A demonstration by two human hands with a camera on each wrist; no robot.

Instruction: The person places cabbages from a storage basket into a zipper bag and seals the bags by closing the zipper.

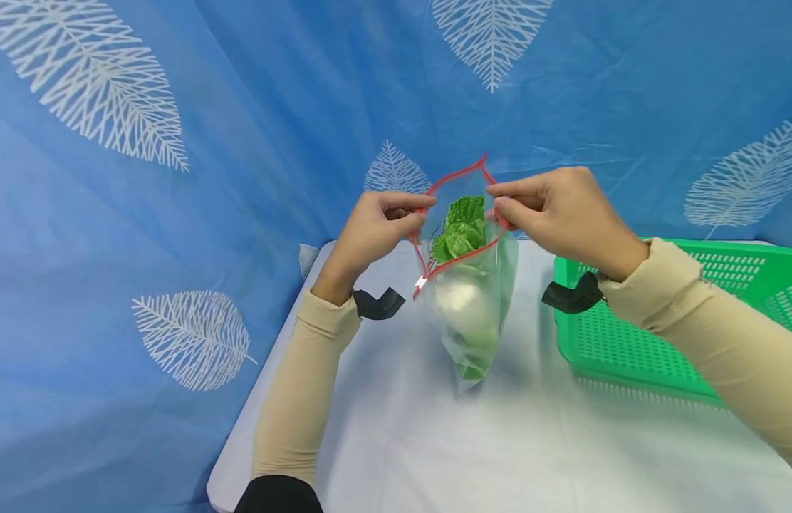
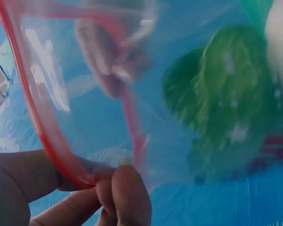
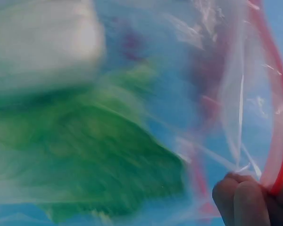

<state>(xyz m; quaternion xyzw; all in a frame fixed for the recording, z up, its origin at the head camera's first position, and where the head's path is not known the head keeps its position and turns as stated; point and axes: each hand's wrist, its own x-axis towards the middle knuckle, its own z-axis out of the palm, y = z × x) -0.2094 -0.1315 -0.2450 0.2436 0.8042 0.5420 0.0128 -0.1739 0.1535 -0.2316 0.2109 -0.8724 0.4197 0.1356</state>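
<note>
A clear zip bag (image 1: 506, 285) with a red-edged mouth hangs over the table in the head view, its mouth spread wide. Its left rim is pinched between the thumb and fingers of my left hand (image 1: 384, 231). My right hand (image 1: 563, 214) pinches the opposite rim in the same way. Within the bag are green leaves (image 1: 461, 229) near the mouth and a pale, rounded white piece (image 1: 460, 303) below them. A white slider (image 1: 421, 282) sits at the near corner of the red zip. Both wrist views show fingertips on the red rim.
A green perforated plastic basket (image 1: 565, 342) stands on the right of the white-covered table (image 1: 396, 434), partly behind my right forearm. Blue fabric (image 1: 293, 107) with white leaf prints hangs behind and to the left.
</note>
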